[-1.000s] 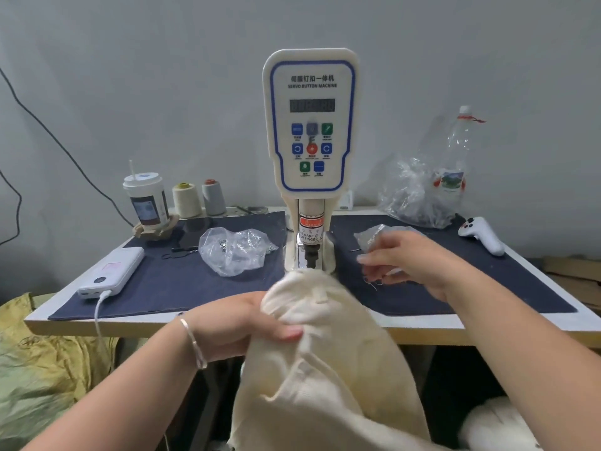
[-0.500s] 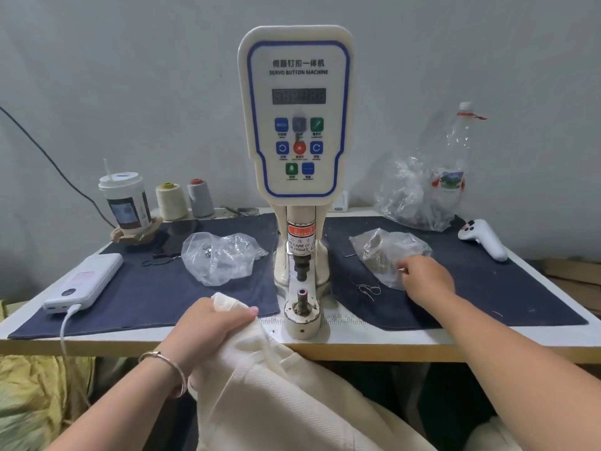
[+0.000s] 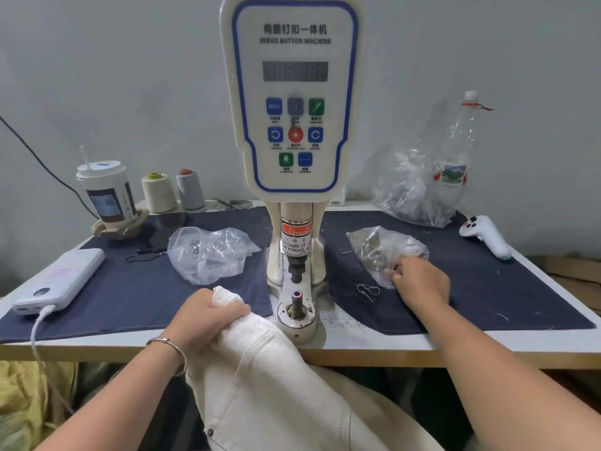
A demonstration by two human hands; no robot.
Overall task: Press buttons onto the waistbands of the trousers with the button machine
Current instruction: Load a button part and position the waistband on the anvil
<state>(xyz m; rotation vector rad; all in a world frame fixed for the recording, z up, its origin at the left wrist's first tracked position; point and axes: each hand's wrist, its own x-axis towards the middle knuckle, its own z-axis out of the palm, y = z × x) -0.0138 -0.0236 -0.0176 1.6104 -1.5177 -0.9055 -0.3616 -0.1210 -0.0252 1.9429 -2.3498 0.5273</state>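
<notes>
The white servo button machine [image 3: 294, 102] stands at the table's middle, its lower die post [image 3: 296, 301] bare. Cream trousers [image 3: 276, 379] hang over the table's front edge. My left hand [image 3: 208, 317] grips their bunched waistband just left of the die. My right hand [image 3: 419, 281] reaches into the mouth of a clear bag of small metal button parts [image 3: 380, 249] to the right of the machine; its fingertips are curled inside the plastic, and whether they hold a part is hidden. A second clear bag of parts [image 3: 211, 252] lies left of the machine.
Dark cloth mats [image 3: 136, 294] cover both sides of the table. At the left are a power bank [image 3: 61, 281] with cable, a lidded cup [image 3: 107, 193] and two thread cones [image 3: 172, 192]. At the right are a larger bag, a plastic bottle [image 3: 461, 151] and a white controller [image 3: 487, 236].
The trousers came down off the die to the table's front edge with my left hand. My right hand moved right and reached into the bag of button parts. The view has moved closer.
</notes>
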